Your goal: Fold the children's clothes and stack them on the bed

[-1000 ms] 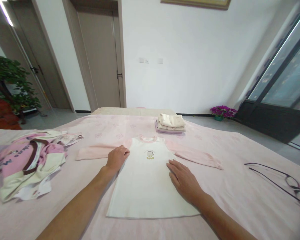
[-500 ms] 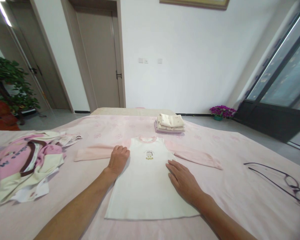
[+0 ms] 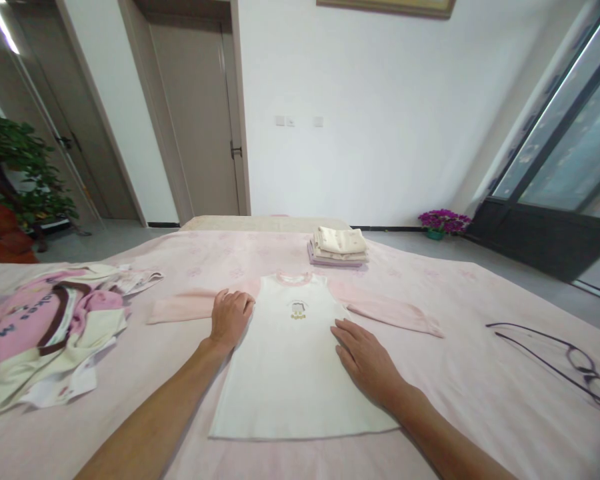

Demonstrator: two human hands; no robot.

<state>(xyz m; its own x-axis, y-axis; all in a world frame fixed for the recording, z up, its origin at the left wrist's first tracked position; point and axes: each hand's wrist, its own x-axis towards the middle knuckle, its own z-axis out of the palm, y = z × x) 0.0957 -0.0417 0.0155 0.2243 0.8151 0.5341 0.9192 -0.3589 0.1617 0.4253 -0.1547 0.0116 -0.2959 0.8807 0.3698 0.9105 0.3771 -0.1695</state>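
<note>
A small white shirt point(image 3: 293, 373) with pink sleeves and a pink collar lies flat, front up, on the pink bedspread point(image 3: 480, 400). My left hand point(image 3: 229, 317) rests on the shirt's left shoulder where the left sleeve point(image 3: 180, 308) begins, its fingers curled down onto the cloth. My right hand point(image 3: 367, 360) lies flat and open on the right side of the shirt's body. The right sleeve point(image 3: 395, 312) stretches out to the right.
A loose heap of pink, cream and brown clothes point(image 3: 50, 333) lies at the left. A folded stack of garments point(image 3: 337, 247) sits beyond the shirt. Dark-framed glasses point(image 3: 565, 360) lie at the right. A potted plant point(image 3: 15, 173), doors and a window surround the bed.
My left hand has slid slightly left along the shirt's shoulder toward the sleeve. My right hand has stayed in place on the shirt.
</note>
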